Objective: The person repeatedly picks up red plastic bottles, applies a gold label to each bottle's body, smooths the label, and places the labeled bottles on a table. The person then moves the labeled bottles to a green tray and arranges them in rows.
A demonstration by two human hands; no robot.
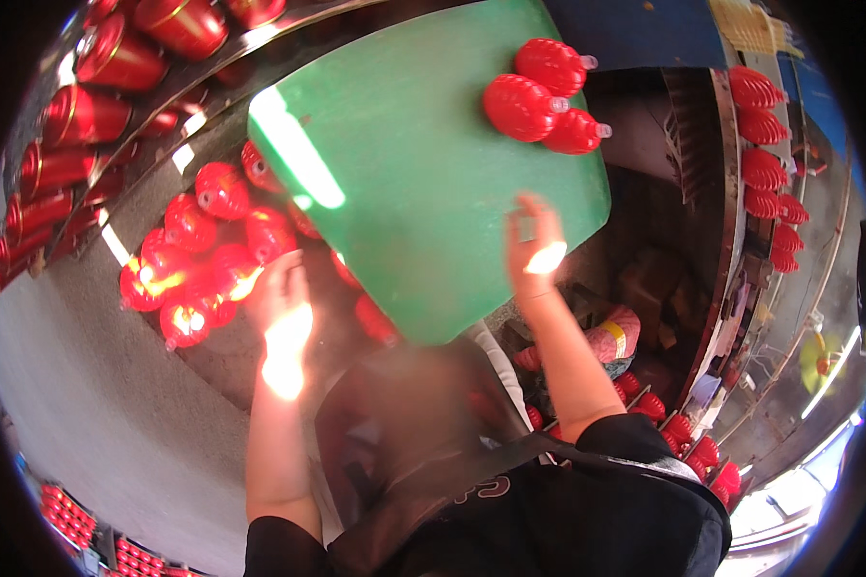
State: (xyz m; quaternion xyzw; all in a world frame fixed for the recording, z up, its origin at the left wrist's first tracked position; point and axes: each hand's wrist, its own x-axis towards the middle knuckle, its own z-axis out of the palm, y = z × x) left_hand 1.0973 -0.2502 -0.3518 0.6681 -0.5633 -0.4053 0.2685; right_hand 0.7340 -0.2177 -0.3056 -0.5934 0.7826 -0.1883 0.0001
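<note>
My right hand (535,245) is over the right side of a green tabletop (404,183), fingers curled around a small greyish thing (526,228) too unclear to name. Three red ribbed, rounded pieces with clear necks, one of them a red ribbed piece (520,107), lie together at the table's far right corner. Left of the table, my left hand (284,284) is raised beside a pile of similar red rounded pieces (191,223). Its fingers are slightly apart and seem to hold nothing. Bright sunlight washes out both wrists and part of the pile.
Shiny red cylinders (87,115) line a rack at the upper left. More red ribbed pieces (762,168) stand along a ledge on the right, and others in rows at lower right. A green fan (820,361) is at far right. A patterned pink cloth (614,337) lies below the right forearm.
</note>
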